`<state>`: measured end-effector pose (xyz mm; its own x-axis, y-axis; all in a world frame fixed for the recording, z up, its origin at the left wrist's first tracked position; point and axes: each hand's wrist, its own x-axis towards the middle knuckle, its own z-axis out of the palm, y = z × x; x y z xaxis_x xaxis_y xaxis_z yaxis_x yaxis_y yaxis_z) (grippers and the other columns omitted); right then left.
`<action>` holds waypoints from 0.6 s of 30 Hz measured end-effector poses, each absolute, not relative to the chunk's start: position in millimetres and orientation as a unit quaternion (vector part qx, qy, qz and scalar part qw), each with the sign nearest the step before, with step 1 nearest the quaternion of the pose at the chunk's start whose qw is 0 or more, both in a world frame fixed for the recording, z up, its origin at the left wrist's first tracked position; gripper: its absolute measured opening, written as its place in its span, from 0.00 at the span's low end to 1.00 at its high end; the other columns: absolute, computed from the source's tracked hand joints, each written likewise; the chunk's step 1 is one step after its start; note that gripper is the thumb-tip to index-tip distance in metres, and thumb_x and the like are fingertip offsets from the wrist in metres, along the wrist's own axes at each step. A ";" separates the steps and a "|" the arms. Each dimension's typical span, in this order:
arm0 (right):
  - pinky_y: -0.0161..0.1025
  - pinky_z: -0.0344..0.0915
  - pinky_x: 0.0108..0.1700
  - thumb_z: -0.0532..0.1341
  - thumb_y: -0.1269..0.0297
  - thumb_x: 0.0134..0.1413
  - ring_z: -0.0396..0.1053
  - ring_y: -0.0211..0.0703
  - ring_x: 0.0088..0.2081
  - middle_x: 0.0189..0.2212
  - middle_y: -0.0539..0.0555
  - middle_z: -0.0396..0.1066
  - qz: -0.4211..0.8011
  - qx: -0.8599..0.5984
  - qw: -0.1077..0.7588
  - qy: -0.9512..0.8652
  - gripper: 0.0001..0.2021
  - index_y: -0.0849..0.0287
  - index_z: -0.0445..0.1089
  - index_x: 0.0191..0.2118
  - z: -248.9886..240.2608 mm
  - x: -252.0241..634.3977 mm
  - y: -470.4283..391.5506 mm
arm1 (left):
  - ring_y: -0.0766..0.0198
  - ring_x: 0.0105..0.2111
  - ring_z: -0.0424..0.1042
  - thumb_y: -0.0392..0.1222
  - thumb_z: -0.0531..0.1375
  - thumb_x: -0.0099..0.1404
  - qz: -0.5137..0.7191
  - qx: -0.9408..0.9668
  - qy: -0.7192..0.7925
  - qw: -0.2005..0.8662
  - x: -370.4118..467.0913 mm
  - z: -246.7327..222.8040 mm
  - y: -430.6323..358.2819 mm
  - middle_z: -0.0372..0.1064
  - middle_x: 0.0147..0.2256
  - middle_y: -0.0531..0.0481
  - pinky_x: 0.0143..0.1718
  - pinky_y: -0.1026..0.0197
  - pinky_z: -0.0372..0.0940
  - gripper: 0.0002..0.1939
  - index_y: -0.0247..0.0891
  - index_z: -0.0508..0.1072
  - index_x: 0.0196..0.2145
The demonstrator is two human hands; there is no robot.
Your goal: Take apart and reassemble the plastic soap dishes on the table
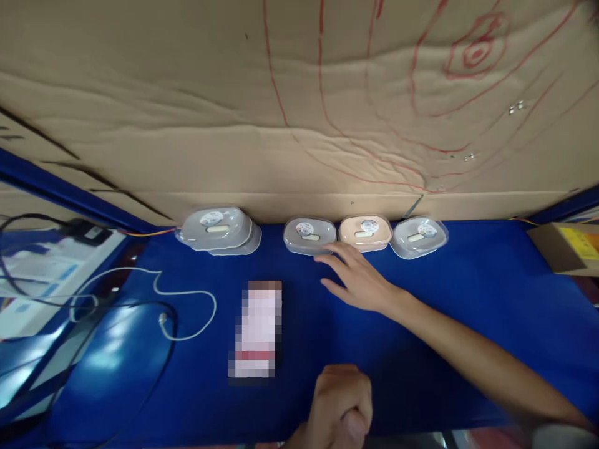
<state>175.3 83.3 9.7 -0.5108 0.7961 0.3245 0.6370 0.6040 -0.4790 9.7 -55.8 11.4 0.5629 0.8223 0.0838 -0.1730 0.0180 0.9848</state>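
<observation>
Right hand (pixel 355 279): fingers spread wide, at the front of the middle grey box (pixel 309 234) and peach box (pixel 365 234); contact cannot be told.
Left hand (pixel 341 396): curled into a fist near the bench's (pixel 491 299) front edge; any contents hidden.
Box row: lidded, along the back edge; grey stack (pixel 216 231) toward the left corner, another grey box (pixel 420 238) right of the peach one.

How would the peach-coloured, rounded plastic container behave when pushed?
The peach-coloured container is probably stiff, since its outline looks even. Its glossy surface may be slippery. Looking wide and low, it would likely slide rather than tip.
</observation>
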 end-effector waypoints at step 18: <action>0.65 0.66 0.63 0.67 0.59 0.64 0.59 0.68 0.69 0.59 0.66 0.67 0.119 -0.458 0.177 -0.863 0.24 0.55 0.67 0.63 11.0 181.9 24.9 | 0.60 0.43 0.71 0.56 0.64 0.71 0.471 0.391 0.433 0.662 -13.6 -30.2 -60.3 0.66 0.47 0.47 0.41 0.59 0.71 0.15 0.44 0.71 0.45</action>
